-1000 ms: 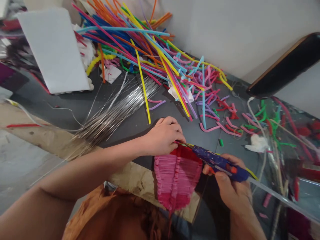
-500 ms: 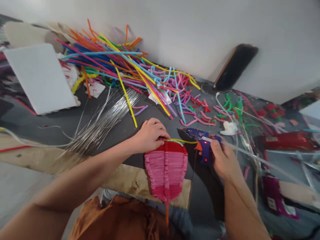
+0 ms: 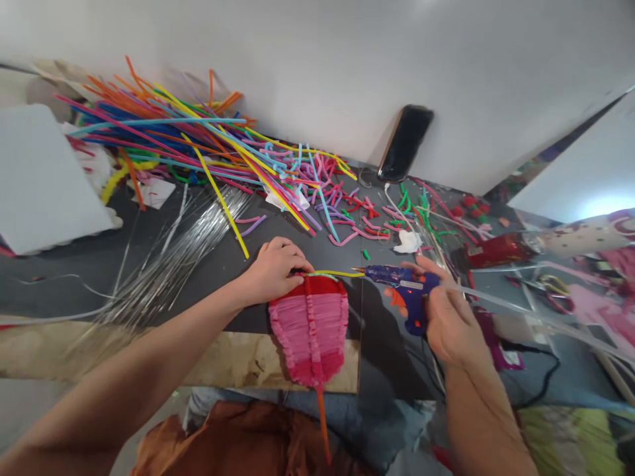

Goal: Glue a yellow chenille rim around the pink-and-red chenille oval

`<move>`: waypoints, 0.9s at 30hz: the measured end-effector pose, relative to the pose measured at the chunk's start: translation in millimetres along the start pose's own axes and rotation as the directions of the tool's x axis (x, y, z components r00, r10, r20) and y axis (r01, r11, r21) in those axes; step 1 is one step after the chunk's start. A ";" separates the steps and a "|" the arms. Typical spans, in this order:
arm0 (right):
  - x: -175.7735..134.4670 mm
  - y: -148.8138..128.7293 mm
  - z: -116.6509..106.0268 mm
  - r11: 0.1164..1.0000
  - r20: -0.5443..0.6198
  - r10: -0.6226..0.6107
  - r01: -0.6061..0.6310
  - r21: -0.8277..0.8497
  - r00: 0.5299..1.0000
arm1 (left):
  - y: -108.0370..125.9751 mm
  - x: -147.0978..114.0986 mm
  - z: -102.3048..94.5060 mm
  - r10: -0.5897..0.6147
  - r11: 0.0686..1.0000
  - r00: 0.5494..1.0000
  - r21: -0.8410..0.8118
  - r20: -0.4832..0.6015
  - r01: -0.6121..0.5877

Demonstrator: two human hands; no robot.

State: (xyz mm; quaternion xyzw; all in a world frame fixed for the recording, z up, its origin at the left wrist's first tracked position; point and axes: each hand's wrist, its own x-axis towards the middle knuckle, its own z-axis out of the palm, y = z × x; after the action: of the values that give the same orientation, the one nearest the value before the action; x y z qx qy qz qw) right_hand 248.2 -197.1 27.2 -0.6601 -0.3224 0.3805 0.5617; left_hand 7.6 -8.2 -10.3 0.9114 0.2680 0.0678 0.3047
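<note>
- Pink panel (image 3: 329, 320) lies at the surface's (image 3: 317, 256) near edge, probably for reach.
- Left hand (image 3: 275, 268) pinches its far edge, likely steadying it.
- Right hand (image 3: 449, 317), right of the panel, grips a glue gun (image 3: 409, 284), seemingly aimed leftward.

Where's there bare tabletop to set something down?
Right of the pink piece, below the glue gun, the dark tabletop looks bare. A narrower gap lies between the silver wires and left hand. Pipe cleaners crowd along the wall.
</note>
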 end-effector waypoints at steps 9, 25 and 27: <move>-8.7 9.4 13.6 0.994 -0.081 0.018 -0.010 0.106 0.997 | -0.2 -1.0 0.9 0.027 0.999 0.999 0.020 -0.022 -0.027; -31.9 -19.1 13.4 0.962 0.082 0.066 -0.041 -0.268 0.994 | 47.9 2.9 -39.1 0.204 0.975 0.942 -0.034 -0.266 -0.221; -32.0 -26.5 17.3 0.949 0.155 0.056 -0.004 -0.316 0.986 | 84.7 11.7 -48.9 0.357 0.930 0.908 -0.002 -0.218 -0.366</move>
State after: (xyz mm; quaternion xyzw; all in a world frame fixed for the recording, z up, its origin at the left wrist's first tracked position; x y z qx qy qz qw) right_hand 217.2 -211.6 56.5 -0.7131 -0.4133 0.3849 0.4154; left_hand 41.4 -33.3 78.8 0.9258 0.1242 0.2267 0.2759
